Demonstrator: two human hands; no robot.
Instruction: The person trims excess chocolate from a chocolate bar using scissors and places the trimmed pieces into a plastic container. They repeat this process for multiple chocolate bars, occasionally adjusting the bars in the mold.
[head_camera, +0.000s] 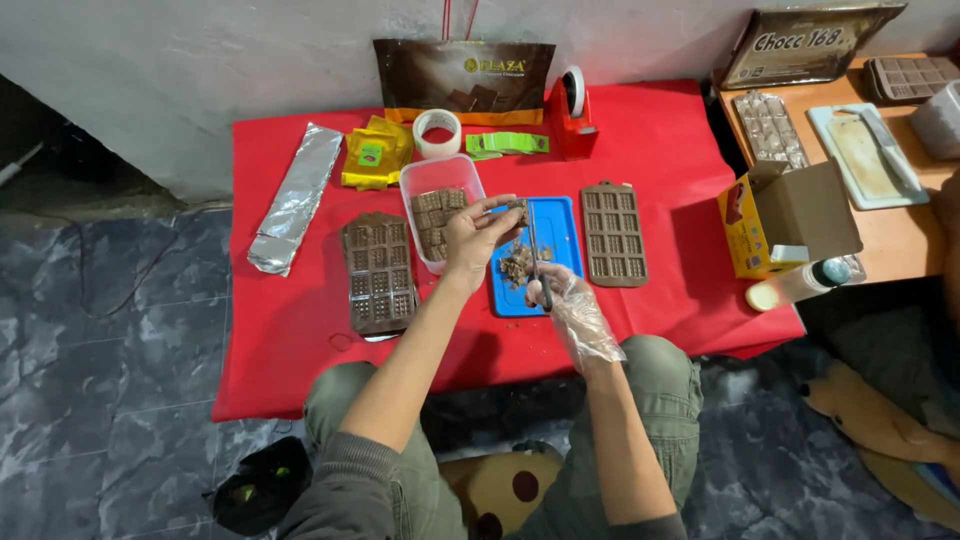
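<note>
Two hands work over the blue tray (565, 225): left hand (475, 235) pinching a brittle chocolate piece (516, 210) by its edges, gloved right hand (553, 290) closed round scissors (535, 255).

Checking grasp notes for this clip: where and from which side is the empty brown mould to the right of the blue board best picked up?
Probably by a long edge of the brown mould, best the right one, approached from above. It lies flat on the red cloth, its right side bare, while its left edge sits close to the blue board, where the left hand and gloved right hand work.
</note>
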